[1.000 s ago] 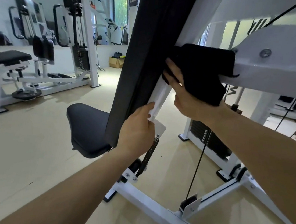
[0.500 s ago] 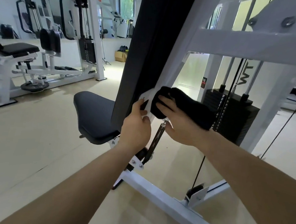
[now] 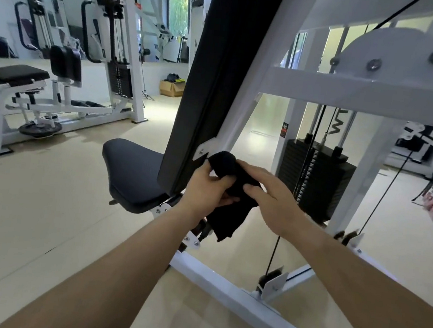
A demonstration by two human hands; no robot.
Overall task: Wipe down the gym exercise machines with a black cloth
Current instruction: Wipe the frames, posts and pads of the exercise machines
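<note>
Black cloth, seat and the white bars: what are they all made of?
The black cloth looks like soft terry or microfibre fabric: it droops and bunches, fuzzy and matte. The seat looks like padded vinyl or faux leather: dark, fine-grained, slightly shiny. The white bars look like painted steel: smooth, glossy, bolted together.

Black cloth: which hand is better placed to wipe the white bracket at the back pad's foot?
Probably left: the left hand grips the black cloth right beside the bracket; the right hand holds it farther out.
</note>
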